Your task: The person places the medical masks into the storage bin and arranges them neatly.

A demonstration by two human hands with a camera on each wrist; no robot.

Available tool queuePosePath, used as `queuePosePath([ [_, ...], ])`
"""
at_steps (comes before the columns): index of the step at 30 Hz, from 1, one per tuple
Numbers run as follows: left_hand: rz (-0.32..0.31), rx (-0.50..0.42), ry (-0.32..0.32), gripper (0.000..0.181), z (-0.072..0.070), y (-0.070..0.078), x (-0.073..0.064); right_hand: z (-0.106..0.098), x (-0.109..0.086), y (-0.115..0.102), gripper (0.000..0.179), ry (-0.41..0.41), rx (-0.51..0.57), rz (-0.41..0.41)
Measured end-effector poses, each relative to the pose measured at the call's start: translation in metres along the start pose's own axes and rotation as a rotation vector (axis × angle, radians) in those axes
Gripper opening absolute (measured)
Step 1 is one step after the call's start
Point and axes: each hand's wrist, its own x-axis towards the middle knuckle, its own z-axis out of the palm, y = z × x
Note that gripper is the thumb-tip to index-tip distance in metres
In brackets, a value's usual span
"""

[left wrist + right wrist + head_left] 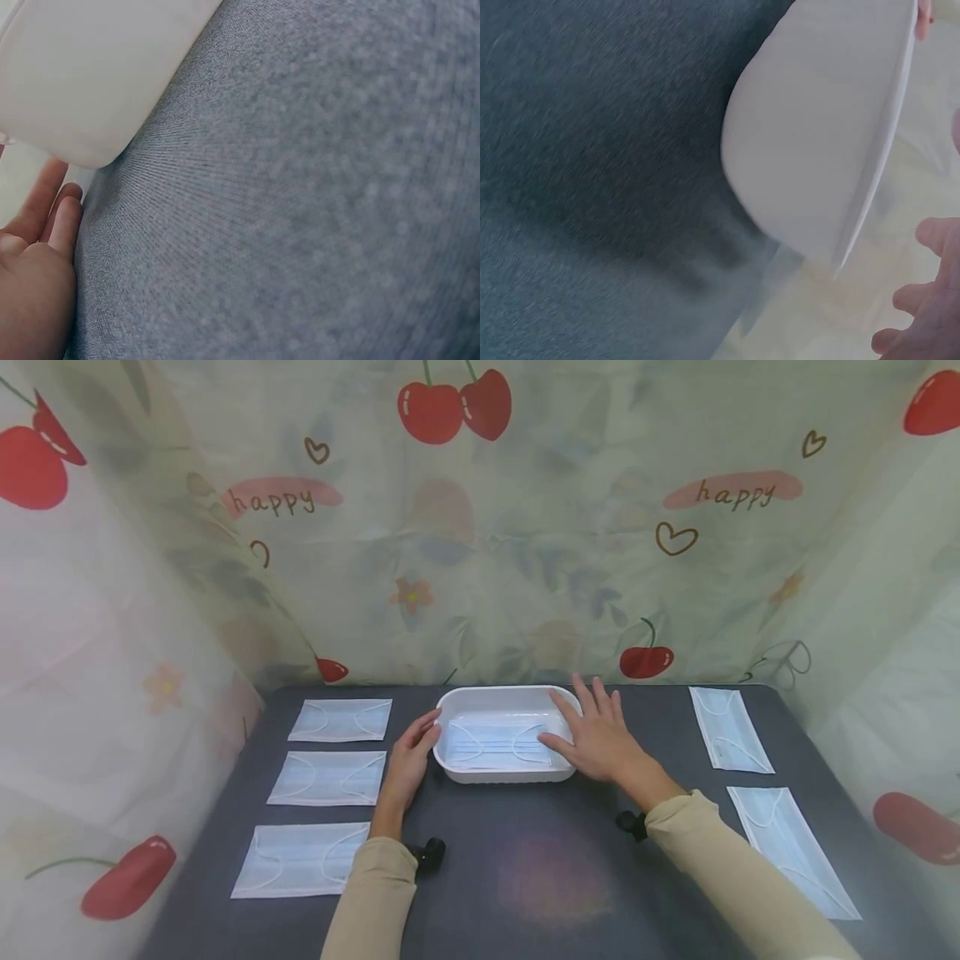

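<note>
A grainy, dark-grey bench (pixel 517 831) carries a smooth white oblong tray (pixel 502 776). Right hand (pixel 596 739), spread and holding nothing, is at its right end; left hand (pixel 407 766), fingers loosely straight, touches the left end. Inside, left of the nearer right hand, a pleated pale-blue mask (pixel 491 747) lies lengthwise left to right.

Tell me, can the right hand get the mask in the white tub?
Probably yes. The right hand is spread at the tub's right end, close to the mask. The tub is open on top, so nothing seems to be in the way.
</note>
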Motion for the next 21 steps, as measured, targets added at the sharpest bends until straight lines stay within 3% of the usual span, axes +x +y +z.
queuePosePath([
  [21, 0.018, -0.027, 0.004, 0.039, 0.000, 0.000, 0.002, 0.005, -0.017, 0.048, 0.086, -0.008, 0.034, 0.151],
])
